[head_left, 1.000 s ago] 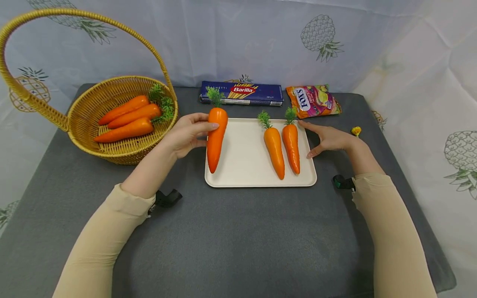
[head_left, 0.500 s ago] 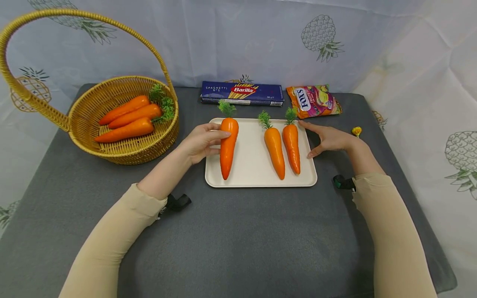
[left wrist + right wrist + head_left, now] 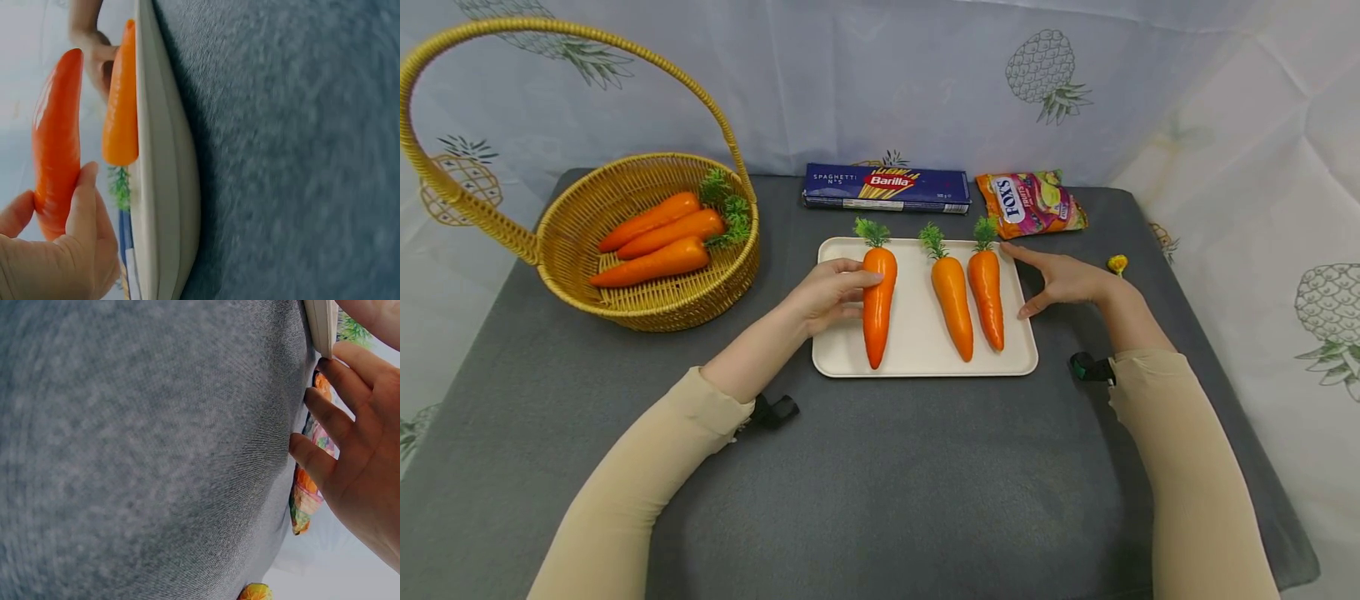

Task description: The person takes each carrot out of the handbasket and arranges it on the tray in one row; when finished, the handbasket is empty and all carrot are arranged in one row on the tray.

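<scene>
Shifted carrot: glossy orange carrot with a frilly green top (image 3: 880,312), moved rightward by the left hand (image 3: 835,296) since a second ago, from over the left rim to above the left half of the cream rectangular tray (image 3: 913,342).
Left hand: pinched that carrot between thumb and fingers, raised just off the tray.
Right hand (image 3: 1063,279): fingers were spread, with thumb and forefinger at the tray's right edge.
Tray carrots: a yellower orange carrot (image 3: 952,304) and a slimmer orange carrot (image 3: 987,296) lay side by side on the right half, tips toward the near side.
Basket: golden woven basket with a tall arched handle (image 3: 655,313) stood at far left, with three orange carrots (image 3: 662,262) inside.
Far edge: dark blue Barilla spaghetti box (image 3: 887,188) lay left of a colourful Fox's sweet bag (image 3: 1033,204).
Table: dark grey (image 3: 895,492), with a small yellow object (image 3: 1117,264) at right.
</scene>
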{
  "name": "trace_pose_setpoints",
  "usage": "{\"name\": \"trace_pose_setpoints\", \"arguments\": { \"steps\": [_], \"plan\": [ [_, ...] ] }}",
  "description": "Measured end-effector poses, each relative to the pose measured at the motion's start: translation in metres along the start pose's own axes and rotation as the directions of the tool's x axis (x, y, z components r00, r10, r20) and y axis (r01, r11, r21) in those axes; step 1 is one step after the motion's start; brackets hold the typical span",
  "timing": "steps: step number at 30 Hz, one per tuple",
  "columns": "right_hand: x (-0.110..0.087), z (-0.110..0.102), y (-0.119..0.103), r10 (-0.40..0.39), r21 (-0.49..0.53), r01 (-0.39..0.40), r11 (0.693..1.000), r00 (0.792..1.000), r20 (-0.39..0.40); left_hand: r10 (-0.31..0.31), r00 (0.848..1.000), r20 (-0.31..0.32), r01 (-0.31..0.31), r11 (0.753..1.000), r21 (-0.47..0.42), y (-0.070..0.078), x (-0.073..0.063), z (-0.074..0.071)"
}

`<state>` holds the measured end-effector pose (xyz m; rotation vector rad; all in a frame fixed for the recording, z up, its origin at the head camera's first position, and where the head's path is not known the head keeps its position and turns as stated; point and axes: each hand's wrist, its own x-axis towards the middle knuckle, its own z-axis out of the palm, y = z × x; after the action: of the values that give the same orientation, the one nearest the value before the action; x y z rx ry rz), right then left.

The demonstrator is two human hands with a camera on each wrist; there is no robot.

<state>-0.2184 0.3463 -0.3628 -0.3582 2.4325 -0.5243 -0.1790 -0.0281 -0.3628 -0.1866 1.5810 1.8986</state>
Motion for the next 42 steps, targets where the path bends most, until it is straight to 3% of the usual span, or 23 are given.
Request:
{"name": "trace_pose_setpoints", "arguments": {
  "steps": [11, 42],
  "plan": [
    [0.000, 0.000, 0.001, -0.003, 0.008, 0.003, 1.000, 1.000, 0.006, -0.014, 0.999, -0.033, 0.017, 0.997, 0.070, -0.008, 0.005, 0.009],
    [-0.002, 0.000, -0.002, -0.013, -0.017, 0.013, 1.000, 1.000, -0.008, -0.033, 0.994, -0.108, 0.042, 0.996, 0.079, -0.016, 0.022, 0.045]
  ]
}}
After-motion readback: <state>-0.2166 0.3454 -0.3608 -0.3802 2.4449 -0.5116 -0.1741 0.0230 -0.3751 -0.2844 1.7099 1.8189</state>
